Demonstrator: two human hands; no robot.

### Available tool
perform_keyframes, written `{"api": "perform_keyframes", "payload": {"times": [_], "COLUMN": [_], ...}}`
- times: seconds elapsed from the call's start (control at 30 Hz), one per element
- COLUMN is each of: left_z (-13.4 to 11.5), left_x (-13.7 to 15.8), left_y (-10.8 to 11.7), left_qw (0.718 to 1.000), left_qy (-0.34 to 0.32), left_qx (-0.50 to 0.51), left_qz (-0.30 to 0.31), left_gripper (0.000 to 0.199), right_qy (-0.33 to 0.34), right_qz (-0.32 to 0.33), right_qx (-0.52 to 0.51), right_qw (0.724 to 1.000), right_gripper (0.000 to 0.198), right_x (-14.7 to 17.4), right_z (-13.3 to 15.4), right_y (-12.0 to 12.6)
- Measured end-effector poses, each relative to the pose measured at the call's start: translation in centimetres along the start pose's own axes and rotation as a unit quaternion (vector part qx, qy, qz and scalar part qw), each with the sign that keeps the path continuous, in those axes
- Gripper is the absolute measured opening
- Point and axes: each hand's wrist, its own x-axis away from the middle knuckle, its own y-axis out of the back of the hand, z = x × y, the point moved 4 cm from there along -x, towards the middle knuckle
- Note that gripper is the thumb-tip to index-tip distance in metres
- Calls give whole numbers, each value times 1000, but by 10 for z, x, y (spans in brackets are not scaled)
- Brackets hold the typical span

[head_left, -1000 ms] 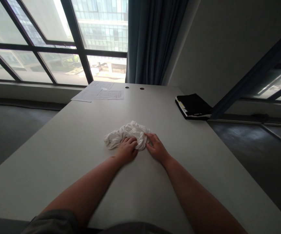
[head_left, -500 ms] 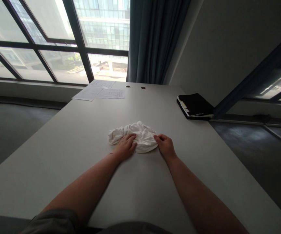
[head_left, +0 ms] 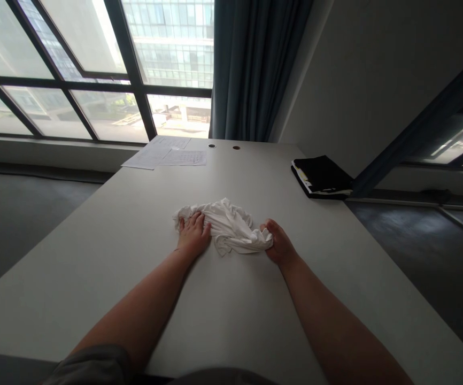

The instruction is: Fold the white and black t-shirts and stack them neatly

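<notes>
A crumpled white cloth (head_left: 231,227) lies bunched on the white table, its folds stretched between my hands. My left hand (head_left: 193,233) rests on the cloth's left part with fingers spread and palm down. At the right end, my right hand (head_left: 278,243) is closed around a bunched corner of the same fabric. Its fingertips are partly covered by the cloth. What the cloth is exactly, a garment or a rag, cannot be made out.
Written paper sheets (head_left: 163,152) lie at the table's far left corner, near two round cable holes. A black folder (head_left: 323,174) with papers inside sits by the right edge. Beyond the table (head_left: 115,262) are a window and a blue curtain (head_left: 255,69).
My right hand has moved slightly right, pulling its end of the cloth out and gathering it. My left hand has shifted left with fingers more spread. The cloth is now longer and more twisted.
</notes>
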Motion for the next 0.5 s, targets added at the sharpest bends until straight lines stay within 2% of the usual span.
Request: {"api": "perform_keyframes", "payload": {"times": [0.2,0.33,0.5], "left_z": [-1,-7,-21], "left_x": [-1,1,4], "left_y": [-6,-4,2], "left_qw": [1000,1000,992], "left_qy": [-4,-15,-95], "left_qx": [-23,-12,58], "left_qz": [15,24,59], "left_gripper": [51,49,33], "right_qy": [-40,-65,-19], "right_qz": [-15,36,117], "right_qx": [75,176,333], "right_qw": [996,982,935], "right_gripper": [57,47,37], "right_x": [-3,-1,4], "right_z": [-11,-22,-17], "right_y": [2,-3,-16]}}
